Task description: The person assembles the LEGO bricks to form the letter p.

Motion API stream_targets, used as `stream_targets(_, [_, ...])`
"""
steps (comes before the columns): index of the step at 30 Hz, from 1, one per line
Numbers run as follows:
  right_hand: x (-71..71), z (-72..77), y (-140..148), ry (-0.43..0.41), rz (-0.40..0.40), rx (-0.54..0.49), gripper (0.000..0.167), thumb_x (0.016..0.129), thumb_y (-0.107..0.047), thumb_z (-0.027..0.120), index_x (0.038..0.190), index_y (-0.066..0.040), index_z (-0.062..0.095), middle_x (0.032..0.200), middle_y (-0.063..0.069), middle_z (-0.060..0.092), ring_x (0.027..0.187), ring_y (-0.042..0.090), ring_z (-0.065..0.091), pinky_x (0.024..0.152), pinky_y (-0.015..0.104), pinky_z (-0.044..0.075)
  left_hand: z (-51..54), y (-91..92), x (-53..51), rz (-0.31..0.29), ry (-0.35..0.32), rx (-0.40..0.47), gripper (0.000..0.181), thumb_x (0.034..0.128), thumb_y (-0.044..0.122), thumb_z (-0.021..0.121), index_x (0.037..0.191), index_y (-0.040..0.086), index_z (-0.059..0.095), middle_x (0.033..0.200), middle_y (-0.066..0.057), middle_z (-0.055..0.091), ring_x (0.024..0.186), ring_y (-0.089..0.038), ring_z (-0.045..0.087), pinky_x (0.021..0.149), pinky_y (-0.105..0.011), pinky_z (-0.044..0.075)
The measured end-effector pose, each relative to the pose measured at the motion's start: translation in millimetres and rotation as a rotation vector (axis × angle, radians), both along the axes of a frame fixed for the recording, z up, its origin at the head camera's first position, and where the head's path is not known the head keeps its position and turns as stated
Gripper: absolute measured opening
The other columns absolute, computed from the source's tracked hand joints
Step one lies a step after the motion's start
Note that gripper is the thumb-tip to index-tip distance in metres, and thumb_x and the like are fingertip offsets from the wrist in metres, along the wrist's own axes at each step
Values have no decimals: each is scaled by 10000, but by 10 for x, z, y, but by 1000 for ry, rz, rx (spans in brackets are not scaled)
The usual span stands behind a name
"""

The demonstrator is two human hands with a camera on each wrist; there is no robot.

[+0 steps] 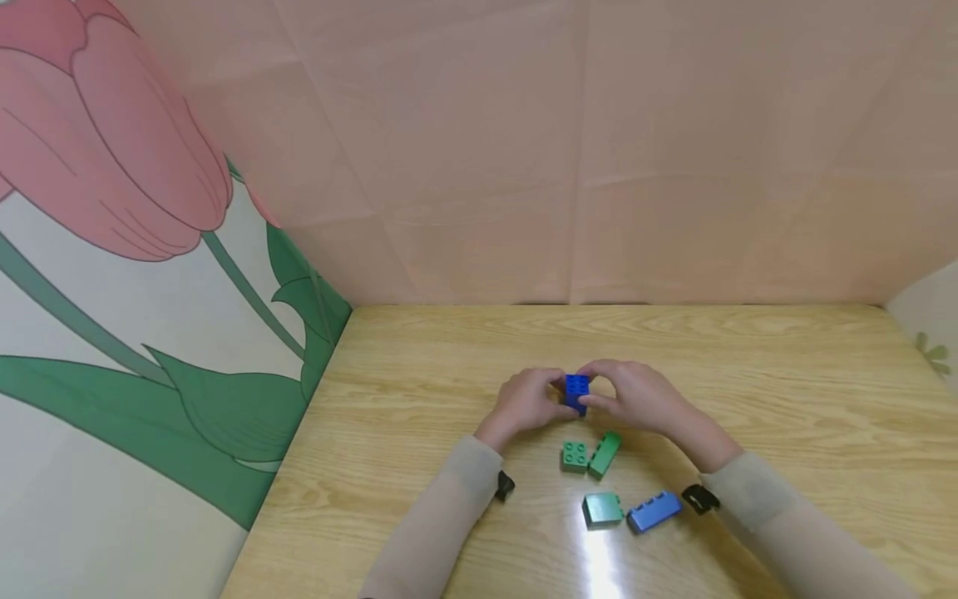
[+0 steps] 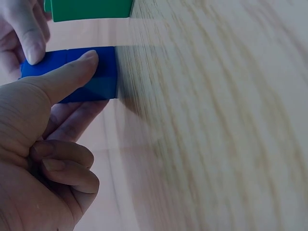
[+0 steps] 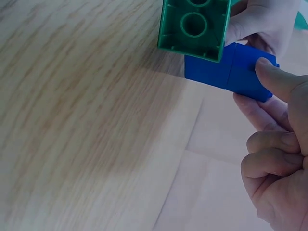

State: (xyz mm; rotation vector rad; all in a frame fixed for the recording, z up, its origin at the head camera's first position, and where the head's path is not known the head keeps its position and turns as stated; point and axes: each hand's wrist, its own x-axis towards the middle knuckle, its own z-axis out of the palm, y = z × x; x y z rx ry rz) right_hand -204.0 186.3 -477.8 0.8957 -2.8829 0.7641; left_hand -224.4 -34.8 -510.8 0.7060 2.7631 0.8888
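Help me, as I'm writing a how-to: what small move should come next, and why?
Probably, the right hand should press the upper blue brick down while the left hand steadies the lower blue brick: the hands pinch different bricks, and a thin seam shows between the two.

– Head view?
– High, farthest off; I'm looking forward-down at table (image 1: 419,358) and backdrop (image 1: 479,150).
– Wrist views?
– Close, low, tilted, one per side; all three share the blue stack (image 1: 575,398).
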Motion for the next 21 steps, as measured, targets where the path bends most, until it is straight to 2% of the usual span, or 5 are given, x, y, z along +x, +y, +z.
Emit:
stream_targets(9, [-19, -13, 36, 6, -2, -28, 381, 962, -299, 777, 1256, -67, 707, 1170, 78, 740, 1075, 340, 705, 919, 557, 546, 20, 22, -19, 12, -2, 12, 261, 854, 443, 860, 1030, 302, 728, 1065, 170, 715, 1015, -74, 647, 860, -356, 489])
stream_targets(13, [-25, -43, 45, -16, 4, -42, 381, 968, -318, 768, 1261, -83, 707, 1175, 66, 740, 1085, 340, 702, 927, 557, 541, 5, 13, -4, 20, -18, 21, 257, 847, 452, 865, 1013, 310, 730, 1063, 171, 715, 1014, -81, 647, 857, -358, 482])
stream_targets(21, [-15, -34, 85, -74, 8, -77, 458, 960, -334, 774, 1320, -69, 678, 1223, 71, 725, 1153, 357, 674, 979, 572, 510, -22, 10, 6, -8, 6, -2, 275, 862, 481, 843, 1014, 302, 700, 1050, 163, 709, 950, -57, 641, 827, -327, 488])
